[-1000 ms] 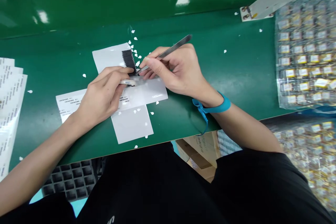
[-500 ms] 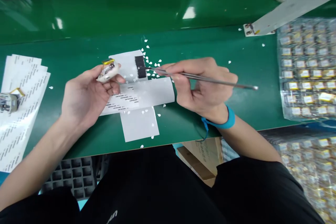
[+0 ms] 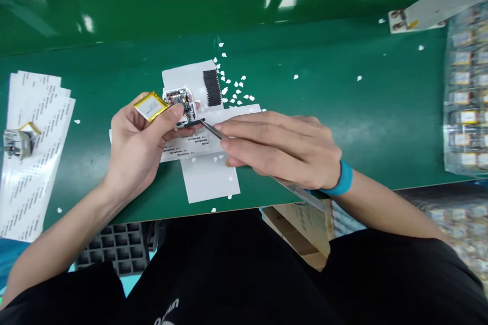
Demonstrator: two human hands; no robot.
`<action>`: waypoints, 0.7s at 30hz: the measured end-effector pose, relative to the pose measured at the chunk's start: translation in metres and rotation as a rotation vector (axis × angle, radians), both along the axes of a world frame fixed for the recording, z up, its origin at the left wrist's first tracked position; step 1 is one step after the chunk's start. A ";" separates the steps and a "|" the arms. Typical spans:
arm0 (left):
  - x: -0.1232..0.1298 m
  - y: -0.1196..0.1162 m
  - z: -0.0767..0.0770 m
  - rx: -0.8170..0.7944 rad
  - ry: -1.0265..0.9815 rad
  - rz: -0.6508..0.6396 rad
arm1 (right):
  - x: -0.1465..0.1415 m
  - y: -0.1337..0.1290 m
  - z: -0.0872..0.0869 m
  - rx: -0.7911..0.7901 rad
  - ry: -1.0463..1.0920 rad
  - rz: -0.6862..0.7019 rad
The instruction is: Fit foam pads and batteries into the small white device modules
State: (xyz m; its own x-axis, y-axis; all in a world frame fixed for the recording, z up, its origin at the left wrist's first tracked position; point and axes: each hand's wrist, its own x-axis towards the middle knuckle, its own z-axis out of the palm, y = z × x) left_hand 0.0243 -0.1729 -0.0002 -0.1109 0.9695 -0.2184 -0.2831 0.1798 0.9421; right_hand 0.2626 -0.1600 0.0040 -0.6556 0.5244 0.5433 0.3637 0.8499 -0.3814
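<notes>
My left hand [image 3: 139, 139] is closed on a small white device housing [image 3: 192, 97], its open side with a circuit board facing up and the thumb resting on the board. A yellow-edged battery [image 3: 151, 106] sticks out to the left of the housing, over my fingers. My right hand [image 3: 282, 147] grips metal tweezers [image 3: 212, 130]. At their tips is a thin black strip [image 3: 196, 123], lying along the housing's near edge; whether it touches cannot be made out. Behind the hands, a row of black strips [image 3: 212, 88] sits on a white backing sheet [image 3: 179, 72].
Small white tabs [image 3: 236, 84] are scattered over the green table [image 3: 343, 127]. Printed sheets [image 3: 49, 106] lie at the left, another device [image 3: 18, 143] on them. A metal bracket [image 3: 419, 15] and a clear tray [image 3: 450, 162] of battery units stand at the right.
My left hand has turned the housing so the board faces up. My right hand has brought the tweezers from the row of strips to the housing, a black strip at their tips. The view has shifted.
</notes>
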 end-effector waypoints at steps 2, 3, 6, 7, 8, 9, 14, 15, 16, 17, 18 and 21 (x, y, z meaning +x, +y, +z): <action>0.003 -0.003 0.000 0.021 0.001 0.018 | 0.000 0.001 -0.004 0.147 0.005 0.075; 0.004 -0.004 0.000 0.026 0.006 0.026 | -0.001 0.001 -0.005 0.214 0.006 0.095; 0.005 -0.005 -0.002 0.042 0.013 0.025 | -0.004 0.001 -0.007 0.329 0.013 0.090; 0.005 -0.006 -0.002 0.047 0.007 0.015 | -0.005 0.001 -0.008 0.347 0.012 0.091; 0.006 -0.006 -0.003 0.053 0.001 0.005 | -0.006 0.000 -0.008 0.354 0.015 0.095; 0.006 -0.006 -0.003 0.056 -0.005 -0.002 | -0.006 0.000 -0.008 0.347 0.012 0.097; 0.007 -0.007 -0.003 0.047 0.032 -0.011 | -0.003 -0.001 -0.010 0.272 0.000 0.087; 0.007 -0.007 -0.003 0.042 0.038 -0.013 | -0.003 -0.002 -0.011 0.260 0.001 0.088; 0.006 -0.007 -0.003 0.037 0.040 -0.017 | -0.002 -0.002 -0.011 0.250 0.007 0.091; 0.006 -0.007 -0.003 0.032 0.037 -0.020 | -0.002 -0.002 -0.012 0.242 0.012 0.094; 0.006 -0.007 -0.003 0.030 0.032 -0.024 | -0.002 -0.002 -0.012 0.238 0.016 0.099; 0.005 -0.007 -0.003 0.033 0.025 -0.042 | -0.003 -0.002 -0.011 0.244 0.013 0.104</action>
State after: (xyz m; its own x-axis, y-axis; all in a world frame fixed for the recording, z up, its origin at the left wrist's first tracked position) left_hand 0.0293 -0.1802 -0.0027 -0.0754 0.9801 -0.1838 -0.2520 0.1596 0.9545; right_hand 0.2598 -0.1620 -0.0071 -0.6916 0.3070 0.6539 0.2661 0.9498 -0.1645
